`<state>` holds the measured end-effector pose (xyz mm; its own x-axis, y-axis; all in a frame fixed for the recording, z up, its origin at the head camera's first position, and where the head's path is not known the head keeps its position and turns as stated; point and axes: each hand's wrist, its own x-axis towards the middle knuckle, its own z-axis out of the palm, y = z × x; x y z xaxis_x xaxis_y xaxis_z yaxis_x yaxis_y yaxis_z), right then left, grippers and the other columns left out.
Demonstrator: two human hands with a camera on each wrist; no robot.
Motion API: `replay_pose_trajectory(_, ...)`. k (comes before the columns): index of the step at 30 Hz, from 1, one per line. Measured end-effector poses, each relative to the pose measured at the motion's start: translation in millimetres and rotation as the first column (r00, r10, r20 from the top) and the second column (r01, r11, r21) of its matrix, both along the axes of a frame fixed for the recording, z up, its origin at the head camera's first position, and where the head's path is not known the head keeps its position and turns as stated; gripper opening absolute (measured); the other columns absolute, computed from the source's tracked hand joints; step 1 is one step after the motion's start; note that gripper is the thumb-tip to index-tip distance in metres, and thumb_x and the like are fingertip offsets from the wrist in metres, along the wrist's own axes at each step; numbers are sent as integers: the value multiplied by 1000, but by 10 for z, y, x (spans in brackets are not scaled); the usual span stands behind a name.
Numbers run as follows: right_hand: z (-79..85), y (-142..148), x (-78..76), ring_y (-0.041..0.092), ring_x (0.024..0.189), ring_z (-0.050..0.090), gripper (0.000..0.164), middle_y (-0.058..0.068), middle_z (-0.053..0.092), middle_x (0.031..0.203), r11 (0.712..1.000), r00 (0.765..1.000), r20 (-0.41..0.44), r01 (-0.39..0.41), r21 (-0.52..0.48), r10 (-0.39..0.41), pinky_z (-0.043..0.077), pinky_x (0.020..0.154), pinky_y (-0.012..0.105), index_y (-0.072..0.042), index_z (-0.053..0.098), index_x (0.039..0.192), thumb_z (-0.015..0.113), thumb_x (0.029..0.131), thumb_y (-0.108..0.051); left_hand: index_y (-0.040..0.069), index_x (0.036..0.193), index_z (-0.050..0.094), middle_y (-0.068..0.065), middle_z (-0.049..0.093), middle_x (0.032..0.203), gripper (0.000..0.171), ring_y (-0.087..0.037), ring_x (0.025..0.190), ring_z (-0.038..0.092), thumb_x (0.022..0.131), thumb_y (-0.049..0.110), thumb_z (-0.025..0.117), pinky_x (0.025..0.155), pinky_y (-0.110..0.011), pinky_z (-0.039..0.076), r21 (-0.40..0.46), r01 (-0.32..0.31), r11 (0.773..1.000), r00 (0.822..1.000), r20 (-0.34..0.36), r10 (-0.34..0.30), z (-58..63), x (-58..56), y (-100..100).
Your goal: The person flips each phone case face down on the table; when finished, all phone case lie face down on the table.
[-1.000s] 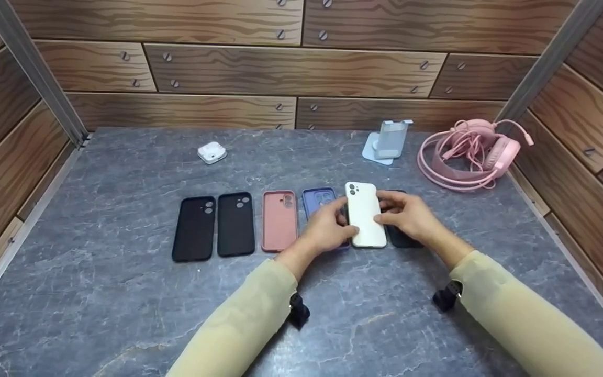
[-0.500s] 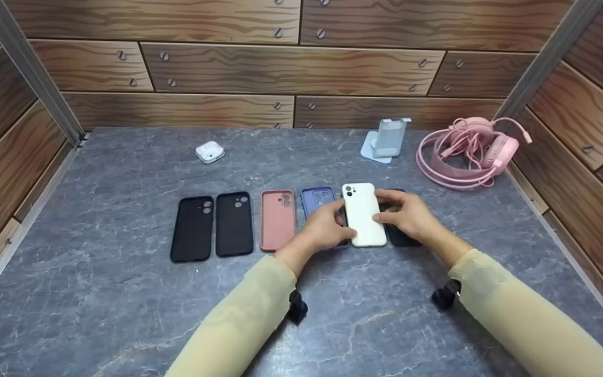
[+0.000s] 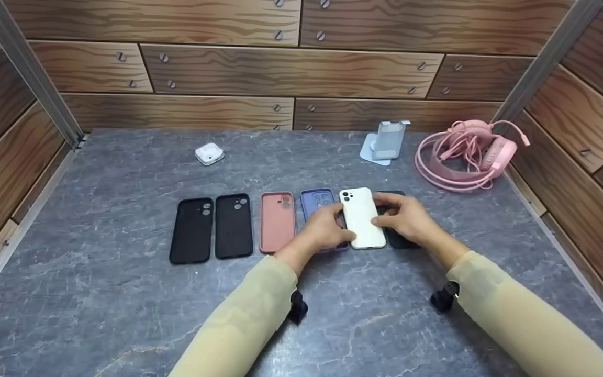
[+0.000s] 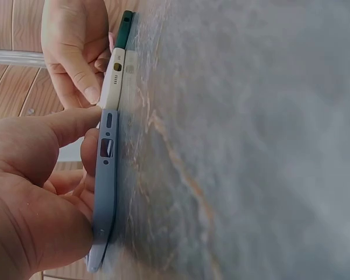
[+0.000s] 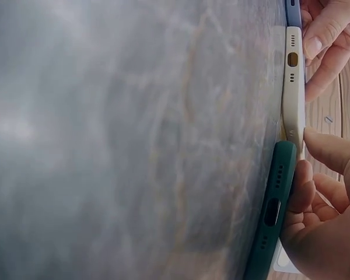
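A white phone case [image 3: 363,222] lies back up on the table, its camera holes at the far left corner. My left hand [image 3: 323,228] holds its left edge, thumb near the lower corner and fingers farther up. On the right edge, my right hand [image 3: 407,215] holds it between thumb and fingers. Beneath my left hand lies a purple-blue phone case [image 3: 318,198], partly covered. A dark green phone case [image 5: 271,213] lies right of the white one, partly under my right hand. The wrist views show the charging-port cutouts of these three cases.
Left of the hands, a pink phone case [image 3: 276,222] and two black phone cases [image 3: 234,226] lie in a row. Behind are a white earphone case [image 3: 209,154], a pale blue phone stand [image 3: 389,141] and a pink headset [image 3: 471,152] with coiled cable. Wood-patterned walls [image 3: 228,68] enclose the table.
The far end of the white case has shifted slightly left and toward me, so it tilts a little more. Both hands stay at its edges. The other things have not moved.
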<state>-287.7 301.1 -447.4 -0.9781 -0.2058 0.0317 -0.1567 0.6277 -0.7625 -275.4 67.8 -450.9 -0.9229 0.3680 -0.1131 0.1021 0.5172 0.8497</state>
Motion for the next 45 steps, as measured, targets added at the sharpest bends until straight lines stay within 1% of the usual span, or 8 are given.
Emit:
replay_pose_trajectory(5,11,7,11,16,86,62,61,27,68,133,1000,1000,-10,1,22,-1,50,74,19,9,59,145,82,89,-2,-2,157,47,0,58,89,80,-12,77,54,90,14,86,69,-25,45,-18,-12,1000,1000,2,12,40,17,19)
replay_pose_trajectory(11,-8,11,5,14,83,61,61,26,68,132,999,1000,-17,8,35,-7,49,71,19,8,60,144,83,88,-2,-1,157,48,1,59,87,80,-11,74,54,89,12,87,66,-24,45,-8,-33,999,999,9,33,38,39,33)
replay_pose_trajectory(20,-19,-19,-11,16,85,61,60,25,69,130,999,1000,-22,1,52,0,48,74,20,8,61,143,83,88,-2,0,159,45,-1,64,85,78,-11,67,59,91,4,83,60,-23,48,108,-55,993,998,21,53,74,51,-64)
replay_pose_trajectory(26,43,-25,14,26,96,70,57,26,71,125,999,1000,-29,14,29,-13,50,78,17,9,62,140,83,88,-3,4,157,50,-2,66,87,73,-11,67,60,92,7,82,60,-25,50,178,-64,982,997,-35,71,174,63,-239)
replay_pose_trajectory(32,139,-113,75,33,103,72,50,24,73,117,1000,998,-64,6,19,-5,53,80,17,10,64,137,80,91,-3,3,153,54,-4,67,92,71,-12,74,61,89,7,84,68,-25,52,198,-129,972,985,-87,148,227,49,-537)
replay_pose_trajectory(35,166,-213,104,33,102,71,50,23,73,116,1000,997,-72,-23,8,23,55,79,17,10,64,137,80,92,-3,2,153,54,-5,69,95,69,-14,77,60,91,8,83,70,-26,51,181,-149,972,981,-93,168,218,41,-681)
replay_pose_trajectory(40,182,-412,123,35,99,74,50,21,74,114,998,996,-73,-59,-19,57,56,76,18,9,64,138,80,92,-3,1,154,54,-8,70,98,67,-17,81,64,93,8,81,72,-29,54,166,-133,977,984,-96,150,162,16,-832)
replay_pose_trajectory(45,156,-591,106,36,101,74,51,21,74,116,997,997,-46,-71,-32,70,59,82,27,6,64,140,81,93,-5,0,152,55,-12,71,106,66,-25,99,70,93,10,82,87,-36,58,149,-122,981,985,-101,138,89,6,-914)
